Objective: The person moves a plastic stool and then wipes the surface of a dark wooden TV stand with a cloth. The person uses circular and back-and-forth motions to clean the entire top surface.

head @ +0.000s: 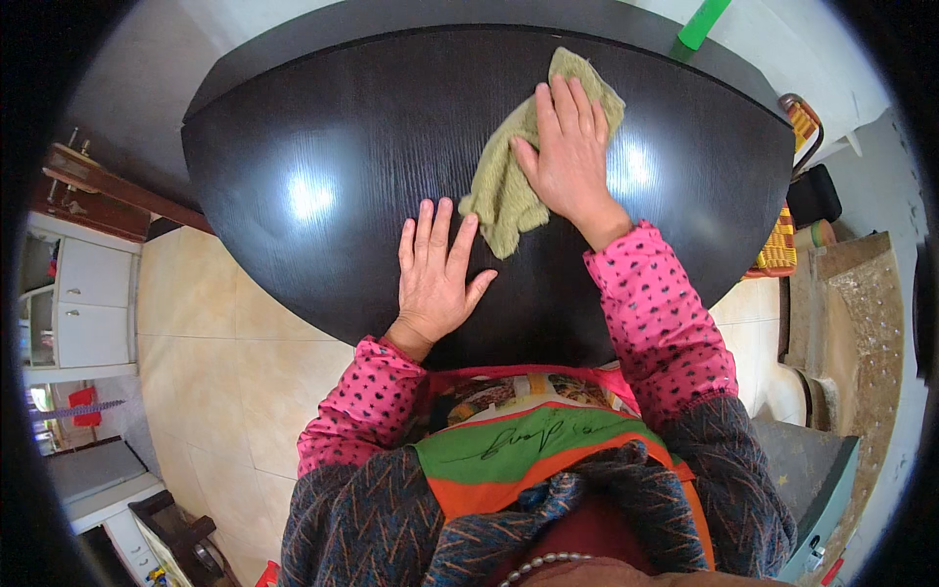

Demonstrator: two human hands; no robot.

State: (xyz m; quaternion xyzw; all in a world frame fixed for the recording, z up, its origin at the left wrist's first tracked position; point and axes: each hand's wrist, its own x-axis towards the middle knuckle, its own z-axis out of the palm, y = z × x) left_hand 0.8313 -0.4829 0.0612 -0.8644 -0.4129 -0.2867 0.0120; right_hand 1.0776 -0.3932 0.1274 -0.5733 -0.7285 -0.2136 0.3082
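A dark wood-grain tabletop (352, 132) spreads out before me. My right hand (572, 154) lies flat on a green cloth (506, 176), pressing it to the table right of the middle, with the fingers pointing to the far edge. The cloth is rumpled and stretches from beyond my fingertips back towards my left hand. My left hand (439, 275) rests palm down on the bare tabletop near its close edge, fingers apart, the index fingertip at or very near the cloth's near left end. Pink sleeve covers with dark hearts cover both forearms.
A green object (702, 26) stands at the far right, beyond the tabletop's raised dark border. A woven yellow and red chair (777, 242) is close to the table's right edge. White cabinets (97, 301) stand at the left over a tiled floor (220, 308). A grey-topped box (803, 469) is at lower right.
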